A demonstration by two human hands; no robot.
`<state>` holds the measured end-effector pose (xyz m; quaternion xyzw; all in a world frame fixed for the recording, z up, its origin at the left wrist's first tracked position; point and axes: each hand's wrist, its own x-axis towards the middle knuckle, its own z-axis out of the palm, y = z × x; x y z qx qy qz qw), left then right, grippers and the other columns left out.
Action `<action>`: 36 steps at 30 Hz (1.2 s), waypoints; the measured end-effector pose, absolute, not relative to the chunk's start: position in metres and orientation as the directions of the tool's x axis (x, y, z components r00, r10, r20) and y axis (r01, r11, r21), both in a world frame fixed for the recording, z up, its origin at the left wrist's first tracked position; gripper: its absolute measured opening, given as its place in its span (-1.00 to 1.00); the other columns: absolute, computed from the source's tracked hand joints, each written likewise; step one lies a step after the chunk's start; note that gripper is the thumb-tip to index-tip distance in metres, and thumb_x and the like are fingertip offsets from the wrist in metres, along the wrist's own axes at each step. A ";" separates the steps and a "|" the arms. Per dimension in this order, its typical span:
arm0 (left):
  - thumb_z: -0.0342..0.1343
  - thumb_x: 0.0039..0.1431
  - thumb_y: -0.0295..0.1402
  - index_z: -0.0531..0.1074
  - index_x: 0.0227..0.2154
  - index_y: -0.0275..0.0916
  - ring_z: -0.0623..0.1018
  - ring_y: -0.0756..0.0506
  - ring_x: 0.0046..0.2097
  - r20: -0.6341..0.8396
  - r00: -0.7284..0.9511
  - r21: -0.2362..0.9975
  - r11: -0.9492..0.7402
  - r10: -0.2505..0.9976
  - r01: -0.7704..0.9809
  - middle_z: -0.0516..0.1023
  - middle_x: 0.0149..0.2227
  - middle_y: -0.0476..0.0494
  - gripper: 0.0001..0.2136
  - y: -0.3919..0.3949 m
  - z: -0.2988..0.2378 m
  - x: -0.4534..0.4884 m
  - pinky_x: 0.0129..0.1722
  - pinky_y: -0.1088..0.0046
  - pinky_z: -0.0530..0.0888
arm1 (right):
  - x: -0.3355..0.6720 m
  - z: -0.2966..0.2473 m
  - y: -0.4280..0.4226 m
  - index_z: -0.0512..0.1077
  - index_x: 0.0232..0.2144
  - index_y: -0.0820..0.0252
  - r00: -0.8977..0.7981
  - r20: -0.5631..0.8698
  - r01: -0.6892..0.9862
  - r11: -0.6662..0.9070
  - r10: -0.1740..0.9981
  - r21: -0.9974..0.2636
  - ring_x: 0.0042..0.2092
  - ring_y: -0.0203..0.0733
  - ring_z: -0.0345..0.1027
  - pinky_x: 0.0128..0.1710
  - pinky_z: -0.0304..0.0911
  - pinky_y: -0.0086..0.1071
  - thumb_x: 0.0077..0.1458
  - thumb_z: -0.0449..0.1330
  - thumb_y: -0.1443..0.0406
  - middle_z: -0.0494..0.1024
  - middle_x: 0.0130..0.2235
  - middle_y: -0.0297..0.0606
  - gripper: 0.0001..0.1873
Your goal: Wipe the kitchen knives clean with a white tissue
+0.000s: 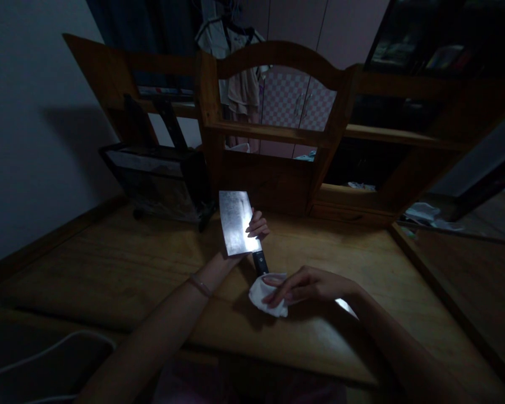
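A cleaver (234, 220) with a broad shiny blade and a black handle is held up over the wooden desk (151, 264). My left hand (258, 224) grips the blade from behind, its fingertips curled over the right edge; the rest of that hand is hidden by the steel. At the lower end of the handle, a white cloth or tissue (269, 296) is pinched in the fingers of my right hand (301, 285). It covers the end of the handle.
A dark knife block (160, 179) with black-handled knives stands at the back left against the wooden shelf frame (278, 137). A small drawer (351, 216) sits at the back right. A white cable (79, 334) runs at the lower left.
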<state>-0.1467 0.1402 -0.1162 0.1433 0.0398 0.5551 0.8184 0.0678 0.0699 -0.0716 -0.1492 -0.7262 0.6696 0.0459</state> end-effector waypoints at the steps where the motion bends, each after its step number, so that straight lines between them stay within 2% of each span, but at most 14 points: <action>1: -0.24 0.36 -0.36 -0.08 -0.62 -0.19 0.08 0.11 -0.71 0.088 0.376 0.281 0.339 0.922 -0.898 -0.01 -0.71 0.14 -0.62 0.142 -0.118 -0.147 -0.57 0.50 0.16 | 0.068 -0.070 0.070 0.51 -0.06 0.14 -0.960 -0.144 0.162 0.058 0.239 -0.985 0.14 -0.12 0.28 0.19 0.02 -0.24 0.20 0.15 0.18 0.51 0.01 -0.17 -0.69; 5: -0.22 0.36 -0.34 -0.08 -0.63 -0.19 0.04 0.12 -0.73 0.062 0.368 0.308 0.333 0.928 -0.891 -0.07 -0.72 0.16 -0.61 0.146 -0.122 -0.146 -0.55 0.49 0.19 | 0.067 -0.067 0.068 0.50 -0.04 0.12 -0.972 -0.175 0.184 0.048 0.156 -0.982 0.13 -0.16 0.28 0.22 -0.01 -0.24 0.22 0.12 0.25 0.50 0.03 -0.21 -0.72; 9: -0.22 0.37 -0.34 -0.06 -0.63 -0.20 0.04 0.12 -0.72 0.083 0.380 0.313 0.338 0.921 -0.888 -0.08 -0.71 0.16 -0.61 0.145 -0.121 -0.146 -0.52 0.50 0.22 | 0.070 -0.066 0.068 0.49 -0.03 0.15 -0.977 -0.176 0.180 0.024 0.124 -0.983 0.12 -0.12 0.31 0.18 0.08 -0.23 0.22 0.12 0.25 0.49 0.03 -0.19 -0.70; 14: -0.26 0.37 -0.32 -0.07 -0.63 -0.20 0.03 0.12 -0.73 0.066 0.389 0.313 0.351 0.919 -0.882 -0.08 -0.72 0.15 -0.60 0.142 -0.115 -0.146 -0.54 0.50 0.21 | 0.082 -0.062 0.072 0.50 -0.05 0.18 -0.968 -0.251 0.251 0.014 0.007 -0.968 0.08 -0.12 0.36 0.12 0.17 -0.29 0.20 0.15 0.22 0.53 -0.01 -0.19 -0.69; 15: -0.26 0.37 -0.33 -0.08 -0.63 -0.20 0.03 0.12 -0.73 0.065 0.389 0.309 0.352 0.919 -0.883 -0.07 -0.72 0.15 -0.60 0.141 -0.114 -0.146 -0.54 0.50 0.21 | 0.084 -0.062 0.073 0.51 -0.06 0.19 -0.968 -0.246 0.247 0.019 0.040 -0.969 0.08 -0.11 0.36 0.12 0.17 -0.28 0.20 0.15 0.21 0.54 -0.02 -0.18 -0.69; 16: -0.27 0.38 -0.33 -0.08 -0.63 -0.20 0.04 0.12 -0.73 0.064 0.389 0.307 0.353 0.919 -0.884 -0.06 -0.72 0.15 -0.60 0.140 -0.113 -0.146 -0.55 0.50 0.20 | 0.084 -0.064 0.075 0.51 -0.07 0.19 -0.967 -0.223 0.227 0.022 0.124 -0.974 0.08 -0.09 0.35 0.12 0.16 -0.26 0.19 0.16 0.20 0.54 -0.02 -0.18 -0.69; 18: -0.28 0.38 -0.32 -0.08 -0.64 -0.20 0.04 0.11 -0.73 0.059 0.388 0.308 0.353 0.920 -0.883 -0.07 -0.72 0.14 -0.60 0.140 -0.113 -0.146 -0.57 0.51 0.18 | 0.081 -0.069 0.076 0.50 -0.06 0.16 -0.902 -0.109 0.139 0.041 0.417 -0.989 0.09 -0.08 0.34 0.13 0.14 -0.22 0.20 0.15 0.19 0.50 0.03 -0.18 -0.69; 20: -0.28 0.38 -0.32 -0.09 -0.64 -0.19 0.05 0.10 -0.73 0.045 0.393 0.318 0.360 0.918 -0.877 -0.09 -0.72 0.13 -0.59 0.141 -0.113 -0.146 -0.61 0.52 0.12 | 0.072 -0.075 0.076 0.48 -0.03 0.11 -0.722 0.047 0.039 0.109 0.690 -0.993 0.12 -0.09 0.29 0.16 0.10 -0.20 0.22 0.13 0.18 0.45 0.09 -0.20 -0.69; 22: -0.27 0.38 -0.31 -0.10 -0.64 -0.19 0.05 0.10 -0.73 0.031 0.392 0.328 0.361 0.919 -0.873 -0.11 -0.73 0.13 -0.59 0.142 -0.114 -0.147 -0.63 0.52 0.09 | 0.062 -0.082 0.074 0.47 -0.02 0.08 -0.622 0.139 0.013 0.187 0.771 -0.982 0.15 -0.10 0.25 0.19 0.03 -0.18 0.23 0.11 0.17 0.44 0.10 -0.23 -0.69; 27: -0.24 0.37 -0.30 -0.07 -0.64 -0.19 0.04 0.11 -0.73 0.038 0.383 0.321 0.352 0.923 -0.879 -0.09 -0.72 0.15 -0.59 0.142 -0.115 -0.147 -0.56 0.50 0.20 | 0.047 -0.092 0.067 0.47 -0.01 0.09 -0.764 0.068 0.073 0.191 0.642 -0.979 0.15 -0.10 0.25 0.18 0.04 -0.18 0.22 0.12 0.13 0.46 0.08 -0.22 -0.66; 31: -0.24 0.37 -0.30 -0.07 -0.63 -0.19 0.06 0.11 -0.72 0.057 0.362 0.297 0.330 0.930 -0.896 -0.05 -0.71 0.14 -0.60 0.140 -0.114 -0.147 -0.58 0.50 0.18 | 0.054 -0.087 0.069 0.47 -0.02 0.11 -0.829 0.004 0.100 0.156 0.560 -0.983 0.15 -0.09 0.24 0.18 0.05 -0.18 0.21 0.13 0.15 0.47 0.06 -0.22 -0.66; 36: -0.23 0.36 -0.34 -0.07 -0.63 -0.20 0.08 0.11 -0.71 0.094 0.387 0.287 0.347 0.917 -0.893 -0.05 -0.72 0.14 -0.61 0.139 -0.114 -0.147 -0.57 0.50 0.17 | 0.065 -0.073 0.071 0.51 -0.07 0.14 -0.933 -0.076 0.131 0.135 0.353 -0.982 0.14 -0.12 0.27 0.21 -0.02 -0.22 0.20 0.15 0.18 0.53 0.00 -0.22 -0.69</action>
